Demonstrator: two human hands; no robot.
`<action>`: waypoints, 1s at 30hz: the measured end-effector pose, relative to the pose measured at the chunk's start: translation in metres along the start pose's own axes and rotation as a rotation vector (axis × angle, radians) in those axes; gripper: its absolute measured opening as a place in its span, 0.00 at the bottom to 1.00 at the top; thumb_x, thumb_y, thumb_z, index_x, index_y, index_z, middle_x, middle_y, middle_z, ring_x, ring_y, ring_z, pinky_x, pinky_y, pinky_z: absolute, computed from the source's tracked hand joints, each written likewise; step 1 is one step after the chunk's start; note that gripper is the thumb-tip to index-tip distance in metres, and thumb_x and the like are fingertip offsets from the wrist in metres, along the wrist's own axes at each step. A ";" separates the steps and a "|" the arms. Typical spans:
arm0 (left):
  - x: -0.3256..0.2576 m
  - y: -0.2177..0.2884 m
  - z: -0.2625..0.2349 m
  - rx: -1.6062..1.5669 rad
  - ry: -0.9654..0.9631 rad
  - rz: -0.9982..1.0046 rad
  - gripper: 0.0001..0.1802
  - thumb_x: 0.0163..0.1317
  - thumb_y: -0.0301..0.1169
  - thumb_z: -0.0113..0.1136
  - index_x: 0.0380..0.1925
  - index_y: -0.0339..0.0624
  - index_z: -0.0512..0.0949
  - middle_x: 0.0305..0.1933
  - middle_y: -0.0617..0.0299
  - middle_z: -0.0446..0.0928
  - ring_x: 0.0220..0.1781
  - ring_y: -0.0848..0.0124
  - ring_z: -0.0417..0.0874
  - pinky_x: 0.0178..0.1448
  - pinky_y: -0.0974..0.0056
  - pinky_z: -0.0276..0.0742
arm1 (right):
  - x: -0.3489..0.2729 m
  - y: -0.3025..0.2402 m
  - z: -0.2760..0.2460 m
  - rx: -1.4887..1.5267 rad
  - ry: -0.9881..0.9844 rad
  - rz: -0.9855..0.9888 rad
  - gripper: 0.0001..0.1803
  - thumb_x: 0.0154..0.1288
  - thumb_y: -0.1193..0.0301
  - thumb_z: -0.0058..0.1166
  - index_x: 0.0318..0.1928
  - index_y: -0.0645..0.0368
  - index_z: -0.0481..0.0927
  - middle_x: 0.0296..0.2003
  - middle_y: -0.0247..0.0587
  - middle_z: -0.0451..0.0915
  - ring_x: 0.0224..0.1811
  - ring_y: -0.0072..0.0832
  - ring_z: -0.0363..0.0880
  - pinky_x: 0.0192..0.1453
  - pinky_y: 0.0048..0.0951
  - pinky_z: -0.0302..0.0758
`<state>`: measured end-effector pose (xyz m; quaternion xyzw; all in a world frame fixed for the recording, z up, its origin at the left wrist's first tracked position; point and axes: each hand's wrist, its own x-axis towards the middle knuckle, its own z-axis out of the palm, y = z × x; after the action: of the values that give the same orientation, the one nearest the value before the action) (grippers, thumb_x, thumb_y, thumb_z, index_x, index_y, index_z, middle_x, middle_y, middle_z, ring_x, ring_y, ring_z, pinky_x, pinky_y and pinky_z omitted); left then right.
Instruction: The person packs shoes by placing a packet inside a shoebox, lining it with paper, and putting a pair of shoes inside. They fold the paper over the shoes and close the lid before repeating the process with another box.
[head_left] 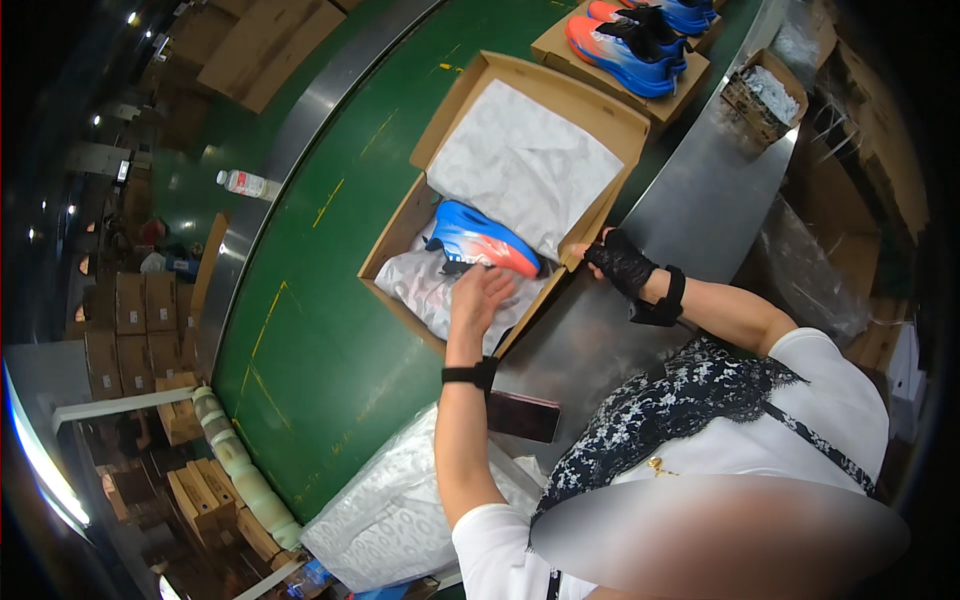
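An open cardboard shoe box (400, 225) lies tilted on the green conveyor belt, its lid swung back on the far side. White patterned tissue paper (520, 160) covers the inside of the lid and lines the bottom. On the paper rests a blue, white and orange running shoe (480, 238), lying on its side. My left hand (485, 293) is open, fingers stretched and slightly blurred, at the near side of the shoe. My right hand (622, 262), in a black lace fingerless glove, has its fingers closed at the box's right rim.
More running shoes (630, 55) stand on a cardboard box at the far right. A phone (523, 416) lies on the metal table edge, beside white wrapping sheets (400, 500). A bottle (248, 185) lies across the belt's far rail. A small carton (765, 95) holds little packets.
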<state>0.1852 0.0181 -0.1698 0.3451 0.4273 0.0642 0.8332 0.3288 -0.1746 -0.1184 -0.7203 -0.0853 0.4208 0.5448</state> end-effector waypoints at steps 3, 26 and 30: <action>-0.050 0.005 -0.006 0.006 0.126 0.468 0.24 0.61 0.39 0.44 0.49 0.29 0.61 0.48 0.45 0.66 0.47 0.56 0.72 0.46 0.56 0.71 | 0.024 0.028 0.001 -0.415 0.332 -0.859 0.21 0.46 0.70 0.55 0.41 0.65 0.67 0.27 0.42 0.70 0.27 0.33 0.73 0.30 0.24 0.70; -0.047 -0.059 -0.008 0.686 0.594 0.677 0.23 0.64 0.39 0.35 0.31 0.24 0.69 0.30 0.38 0.73 0.31 0.52 0.73 0.36 0.56 0.67 | 0.019 0.012 -0.022 -1.253 -0.229 -0.951 0.28 0.55 0.73 0.38 0.56 0.29 0.61 0.52 0.46 0.59 0.37 0.38 0.75 0.35 0.31 0.75; -0.035 -0.077 0.019 0.725 0.658 0.842 0.22 0.64 0.37 0.34 0.34 0.23 0.69 0.34 0.34 0.71 0.35 0.45 0.72 0.40 0.53 0.65 | 0.033 0.050 -0.048 -1.067 -0.125 -0.962 0.28 0.55 0.75 0.37 0.56 0.31 0.62 0.51 0.46 0.60 0.37 0.38 0.75 0.37 0.32 0.74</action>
<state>0.1637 -0.0637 -0.1873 0.7051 0.4830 0.3398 0.3926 0.3665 -0.2086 -0.1756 -0.7455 -0.6179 0.0760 0.2379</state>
